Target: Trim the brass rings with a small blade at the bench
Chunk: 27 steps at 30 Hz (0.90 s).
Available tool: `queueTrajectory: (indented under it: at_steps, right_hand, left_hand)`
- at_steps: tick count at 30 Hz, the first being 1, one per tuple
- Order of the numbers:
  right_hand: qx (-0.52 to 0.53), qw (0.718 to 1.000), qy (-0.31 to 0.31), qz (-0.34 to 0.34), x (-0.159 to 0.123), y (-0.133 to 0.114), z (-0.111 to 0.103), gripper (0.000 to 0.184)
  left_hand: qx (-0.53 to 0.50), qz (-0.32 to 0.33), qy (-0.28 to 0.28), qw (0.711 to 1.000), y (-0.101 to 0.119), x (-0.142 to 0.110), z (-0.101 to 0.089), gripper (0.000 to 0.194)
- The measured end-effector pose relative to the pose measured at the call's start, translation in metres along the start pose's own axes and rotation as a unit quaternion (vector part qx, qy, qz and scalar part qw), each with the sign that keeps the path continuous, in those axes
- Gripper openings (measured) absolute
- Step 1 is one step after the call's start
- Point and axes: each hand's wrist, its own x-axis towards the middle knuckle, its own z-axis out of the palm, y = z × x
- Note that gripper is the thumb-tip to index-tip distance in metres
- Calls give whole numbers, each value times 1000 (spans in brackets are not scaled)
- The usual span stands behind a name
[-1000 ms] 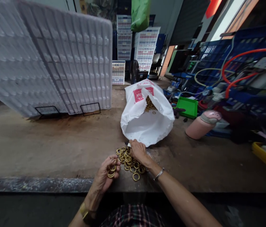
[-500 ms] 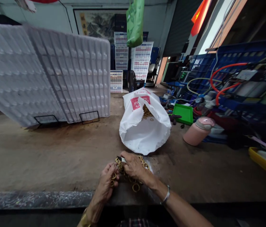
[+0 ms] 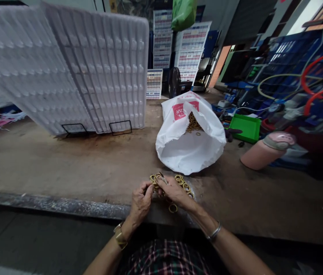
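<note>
My right hand (image 3: 173,190) is closed around a small pointed tool (image 3: 163,178) with a dark tip; its exact kind is too small to tell. At the table's front edge, my left hand (image 3: 141,199) is curled, thumb against fingers, holding brass-coloured rings that its fingers mostly hide. Between and just beyond the fingertips lie some loose rings (image 3: 153,178). More brass rings (image 3: 184,185) are heaped beside and under my right hand, partly covered by it. A white woven sack (image 3: 191,152) lies beyond my hands, its mouth towards me, with rings inside.
Ribbed translucent plastic trays (image 3: 109,72) stand upright at the left on black wire stands (image 3: 120,128). To the right are a pink bottle (image 3: 264,152) and a green tray (image 3: 245,128). Stacked white crates (image 3: 190,49) and a fan (image 3: 174,82) stand behind.
The view has tilted down and shifted left. My hands have drawn closer together at the ring heap, and the left fingers now cover the rings seen in that hand before.
</note>
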Motion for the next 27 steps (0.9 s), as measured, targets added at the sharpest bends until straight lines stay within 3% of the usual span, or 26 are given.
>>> queueTrajectory:
  at_steps: [4, 8, 13, 27]
  right_hand:
    - [51, 998, 17, 13, -5, 3, 0, 33]
    - [20, 997, 74, -20, -6, 4, 0, 30]
    - [-82, 992, 79, -57, -11, 3, 2, 27]
    - [-25, 995, 53, -77, -9, 0, 3, 29]
  left_hand:
    - [15, 5, -14, 1000, 8, -2, 3, 20]
    - [-53, -89, -69, 992, 12, -4, 6, 23]
    - [-134, -182, -131, 965, 14, -9, 6, 32]
    - [-204, -190, -130, 952, 24, -14, 0, 33]
